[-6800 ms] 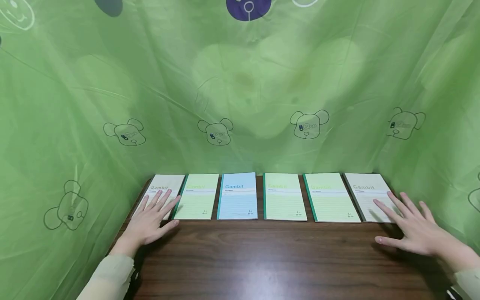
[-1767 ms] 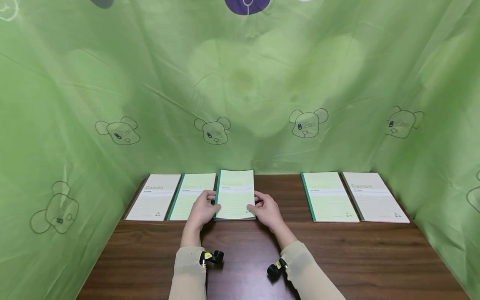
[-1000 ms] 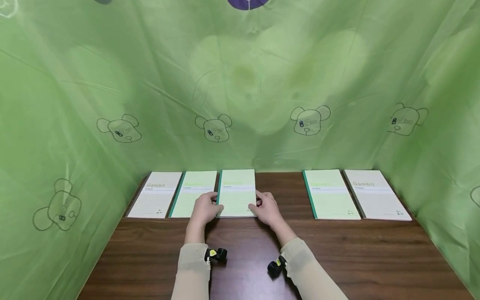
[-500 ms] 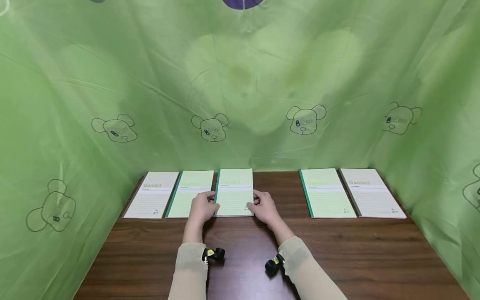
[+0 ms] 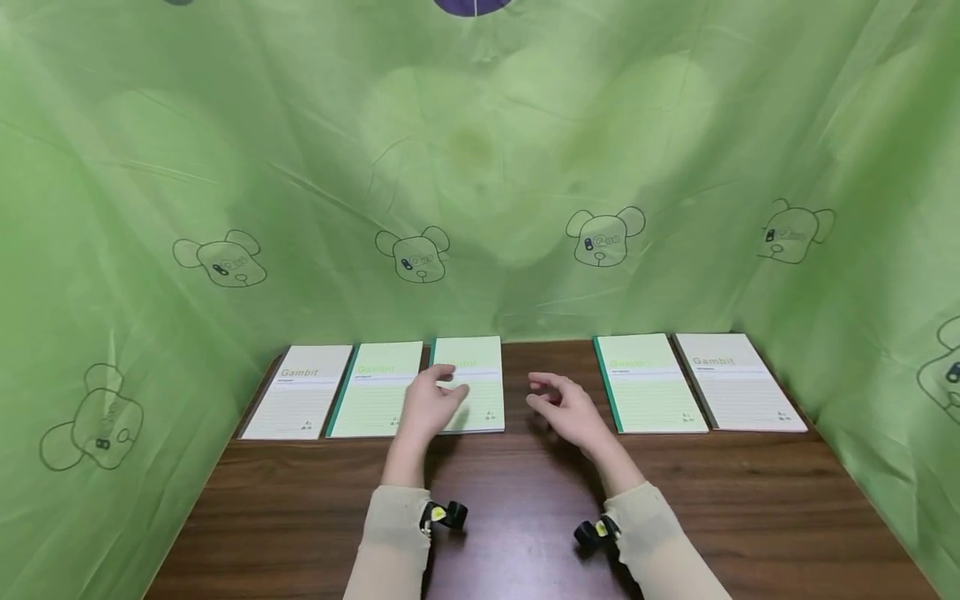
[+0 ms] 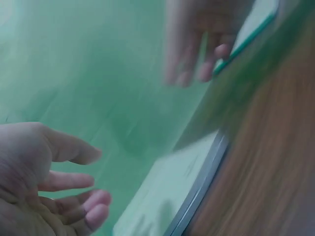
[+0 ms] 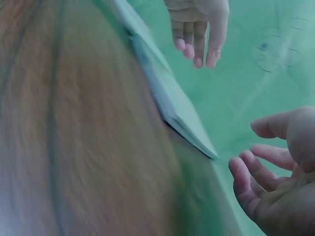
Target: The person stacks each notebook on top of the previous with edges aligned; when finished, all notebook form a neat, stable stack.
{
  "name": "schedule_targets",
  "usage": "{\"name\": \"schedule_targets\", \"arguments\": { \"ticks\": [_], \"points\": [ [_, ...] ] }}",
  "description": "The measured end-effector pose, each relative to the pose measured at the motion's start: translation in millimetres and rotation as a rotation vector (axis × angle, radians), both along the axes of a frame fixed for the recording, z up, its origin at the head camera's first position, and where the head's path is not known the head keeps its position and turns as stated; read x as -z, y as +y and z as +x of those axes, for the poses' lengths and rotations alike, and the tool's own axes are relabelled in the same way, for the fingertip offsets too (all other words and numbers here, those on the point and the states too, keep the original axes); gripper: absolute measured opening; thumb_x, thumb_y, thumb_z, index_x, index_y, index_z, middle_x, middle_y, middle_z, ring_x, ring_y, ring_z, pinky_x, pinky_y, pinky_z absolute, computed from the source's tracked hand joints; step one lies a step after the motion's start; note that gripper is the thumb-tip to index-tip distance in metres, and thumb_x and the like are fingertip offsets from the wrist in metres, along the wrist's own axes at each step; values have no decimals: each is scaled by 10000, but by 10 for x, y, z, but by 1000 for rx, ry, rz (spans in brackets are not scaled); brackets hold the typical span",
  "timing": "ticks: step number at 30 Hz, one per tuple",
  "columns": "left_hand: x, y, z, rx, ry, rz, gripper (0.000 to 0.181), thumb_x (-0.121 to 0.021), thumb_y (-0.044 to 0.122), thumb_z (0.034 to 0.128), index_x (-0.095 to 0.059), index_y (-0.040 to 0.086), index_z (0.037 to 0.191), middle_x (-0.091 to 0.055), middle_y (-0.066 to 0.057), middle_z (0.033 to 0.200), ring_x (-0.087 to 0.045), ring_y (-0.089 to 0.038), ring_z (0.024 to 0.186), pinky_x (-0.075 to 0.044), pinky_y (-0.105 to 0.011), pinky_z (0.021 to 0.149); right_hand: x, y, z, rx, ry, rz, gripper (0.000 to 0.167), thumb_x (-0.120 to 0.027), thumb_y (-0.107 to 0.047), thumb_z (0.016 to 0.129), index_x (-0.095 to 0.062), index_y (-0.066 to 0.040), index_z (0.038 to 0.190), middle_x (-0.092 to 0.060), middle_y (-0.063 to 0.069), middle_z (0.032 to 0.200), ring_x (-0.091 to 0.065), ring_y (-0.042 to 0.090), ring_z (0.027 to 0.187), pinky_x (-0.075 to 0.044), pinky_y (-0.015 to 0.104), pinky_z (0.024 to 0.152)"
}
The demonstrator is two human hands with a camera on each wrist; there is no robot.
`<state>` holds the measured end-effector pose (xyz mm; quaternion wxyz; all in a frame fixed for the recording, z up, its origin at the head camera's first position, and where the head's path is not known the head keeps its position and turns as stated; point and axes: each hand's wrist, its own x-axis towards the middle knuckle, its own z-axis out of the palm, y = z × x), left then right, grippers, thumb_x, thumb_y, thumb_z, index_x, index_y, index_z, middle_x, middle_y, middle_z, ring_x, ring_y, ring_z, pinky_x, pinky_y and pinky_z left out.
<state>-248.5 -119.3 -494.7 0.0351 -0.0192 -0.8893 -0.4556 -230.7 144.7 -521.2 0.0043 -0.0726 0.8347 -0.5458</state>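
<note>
Left hand (image 5: 432,406) and right hand (image 5: 573,412) have released the middle notebook (image 5: 486,398).
Fingers loosely bent, holding nothing; it lies flat, its placing apparently done.

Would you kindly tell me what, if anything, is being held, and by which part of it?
Nothing is held: the left hand and the right hand are both empty.

Middle notebook (image 5: 480,400) pale green (teal-edged); table (image 5: 517,492) brown wood-grain.

Notebooks (image 5: 485,396) along far edge of table (image 5: 517,492), gap right of centre, curtain (image 5: 480,167) behind (and beside).
</note>
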Motion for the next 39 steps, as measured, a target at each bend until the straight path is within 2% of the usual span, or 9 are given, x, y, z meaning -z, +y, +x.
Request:
{"name": "schedule_targets", "arguments": {
  "ticks": [5, 10, 15, 22, 25, 29, 32, 35, 39],
  "points": [
    [59, 492, 61, 99, 69, -7, 464, -794, 135, 950, -683, -9, 1377, -745, -189, 1221, -770, -209, 882, -628, -413, 826, -43, 397, 63, -31, 84, -31, 375, -708, -128, 1073, -674, -25, 1432, -724, 238, 1317, -720, 281, 1097, -563, 296, 917],
    [154, 887, 119, 203, 36, 34, 461, -782, 122, 958, -667, -11, 1385, -751, -180, 1203, -725, -146, 829, -615, -353, 785, -20, 767, 135, 3, 100, -18, 389, -698, -125, 1081, -648, -25, 1453, -709, 270, 1314, -699, 260, 1046, -580, 300, 811],
    [108, 1167, 96, 185, -4, 149, 405, -795, 163, 950, -710, 43, 1327, -792, -112, 1160, -735, -112, 836, -614, -314, 782, 12, 1126, 145, 62, 110, 12, 462, -675, -120, 1093, -569, 13, 1522, -699, 277, 1329, -682, 274, 1062, -571, 281, 789],
    [151, 1705, -11, 169, -1, 158, 385, -787, 187, 919, -743, 104, 1292, -819, -30, 1107, -727, -29, 793, -577, -271, 788, 4, 1728, 242, 207, 161, 95, 475, -667, -140, 1098, -559, 47, 1522, -693, 274, 1322, -618, 35, 1000, -511, 185, 789],
    [177, 1911, -26, 166, -14, 157, 407, -785, 169, 917, -729, 93, 1313, -810, -40, 1127, -734, -68, 826, -577, -293, 825, 19, 1981, 308, 279, 143, 73, 498, -667, -147, 1098, -537, 61, 1533, -724, 119, 1298, -593, -10, 971, -508, 187, 748],
    [197, 2113, 12, 165, -65, 139, 400, -782, 162, 932, -709, 94, 1320, -786, -29, 1150, -728, -151, 957, -574, -322, 878, 95, 2257, 375, 362, 117, 78, 509, -678, -167, 1091, -547, 76, 1519, -683, -237, 1167, -587, -35, 936, -501, 182, 713],
    [187, 2204, 60, 163, -103, 129, 371, -775, 156, 940, -709, 107, 1302, -771, -25, 1148, -709, -209, 1046, -568, -353, 914, 149, 2386, 410, 371, 74, 97, 527, -677, -181, 1092, -533, 78, 1528, -653, -304, 1146, -608, -14, 890, -508, 203, 674],
    [191, 2269, 96, 158, -134, 121, 378, -780, 156, 939, -714, 101, 1306, -764, -39, 1147, -695, -239, 1082, -563, -371, 937, 188, 2442, 428, 336, 7, 118, 602, -669, -238, 1104, -461, 73, 1576, -764, -65, 1244, -665, 20, 853, -519, 210, 677],
    [229, 2339, 126, 169, -170, 133, 414, -793, 163, 921, -707, 75, 1317, -749, -51, 1122, -688, -244, 1056, -570, -384, 916, 249, 2477, 414, 299, -28, 235, 638, -654, -306, 1113, -448, 66, 1589, -710, 286, 1359, -651, -75, 874, -483, 179, 758]
  ]
}}
